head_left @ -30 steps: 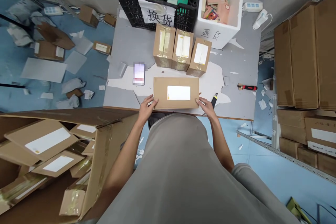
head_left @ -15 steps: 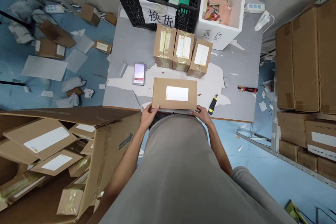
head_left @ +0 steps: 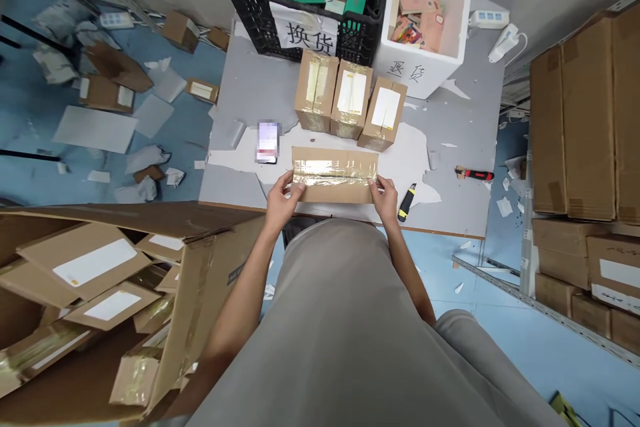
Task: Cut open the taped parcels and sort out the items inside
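Note:
Between my two hands is a brown cardboard box [head_left: 336,192], held at its left and right ends near the table's front edge. Its taped side faces me, with shiny clear tape running along the middle seam. My left hand [head_left: 284,199] grips the left end, thumb on the front. My right hand [head_left: 384,199] grips the right end in the same way. A yellow-and-black box cutter [head_left: 407,202] lies just right of my right hand. To the left of the box lies a phone [head_left: 267,142] with a blurred screen.
Three taped boxes [head_left: 353,99] stand behind, before a black crate [head_left: 305,3] and a white foam bin [head_left: 425,67]. A red-and-black cutter [head_left: 475,174] lies at right. A large open carton [head_left: 200,307] of parcels stands at left; stacked cartons [head_left: 587,120] are at right.
The box has been turned, so its taped seam shows where the side with the white label showed before. Both hands have moved up onto its ends.

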Demonstrator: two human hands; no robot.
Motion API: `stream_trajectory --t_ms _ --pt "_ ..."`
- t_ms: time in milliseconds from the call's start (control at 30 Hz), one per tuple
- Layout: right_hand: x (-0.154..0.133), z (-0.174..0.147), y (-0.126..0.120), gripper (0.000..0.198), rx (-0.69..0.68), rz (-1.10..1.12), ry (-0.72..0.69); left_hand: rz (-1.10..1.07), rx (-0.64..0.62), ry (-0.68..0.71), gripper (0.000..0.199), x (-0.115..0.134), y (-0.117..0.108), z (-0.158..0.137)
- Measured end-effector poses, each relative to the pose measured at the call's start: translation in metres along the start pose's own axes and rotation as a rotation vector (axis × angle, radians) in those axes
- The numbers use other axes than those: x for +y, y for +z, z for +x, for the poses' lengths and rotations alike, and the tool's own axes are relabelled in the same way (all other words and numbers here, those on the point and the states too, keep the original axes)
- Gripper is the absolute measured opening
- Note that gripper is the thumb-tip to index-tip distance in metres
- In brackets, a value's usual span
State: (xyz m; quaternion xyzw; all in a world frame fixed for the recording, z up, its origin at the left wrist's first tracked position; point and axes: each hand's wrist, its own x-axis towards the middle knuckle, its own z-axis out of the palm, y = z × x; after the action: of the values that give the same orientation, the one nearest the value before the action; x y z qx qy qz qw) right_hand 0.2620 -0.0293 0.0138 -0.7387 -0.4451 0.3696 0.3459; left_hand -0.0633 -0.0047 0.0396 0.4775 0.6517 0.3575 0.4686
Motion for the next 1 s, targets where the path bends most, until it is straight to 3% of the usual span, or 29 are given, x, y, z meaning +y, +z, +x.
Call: stream_trajectory --t_ms 133,233,367,500,633,733,867,1000 --pt "0.016 0.01 -0.01 0.067 0.13 0.018 0.033 0.054 -0.055 0.118 0.074 0.026 0.01 -0.017" --pt "0.032 0.016 -0.033 0.071 0.217 0.048 0.083 0.144 -0.216 0.263 0.07 0.061 0.026 -0.032" --pt "0.051 0.018 -0.062 0.084 0.217 0.06 0.126 0.271 -0.447 0.439 0.075 0.104 0.05 -0.042" --pt "0.061 0.01 -0.074 0.087 0.205 0.058 0.17 0.348 -0.557 0.502 0.075 0.119 0.059 -0.047" --pt "0.059 0.003 -0.07 0.08 0.21 0.077 0.188 0.442 -0.514 0.512 0.075 0.111 0.047 -0.051" --pt "0.049 0.006 -0.058 0.071 0.192 0.113 0.153 0.54 -0.41 0.502 0.074 0.095 0.033 -0.047" --pt "0.022 0.018 -0.031 0.054 0.137 0.09 0.082 0.627 -0.262 0.44 0.076 0.06 0.013 -0.024" --pt "-0.01 0.016 -0.005 0.042 0.066 -0.082 -0.005 0.685 -0.199 0.326 0.07 0.018 -0.009 -0.004"
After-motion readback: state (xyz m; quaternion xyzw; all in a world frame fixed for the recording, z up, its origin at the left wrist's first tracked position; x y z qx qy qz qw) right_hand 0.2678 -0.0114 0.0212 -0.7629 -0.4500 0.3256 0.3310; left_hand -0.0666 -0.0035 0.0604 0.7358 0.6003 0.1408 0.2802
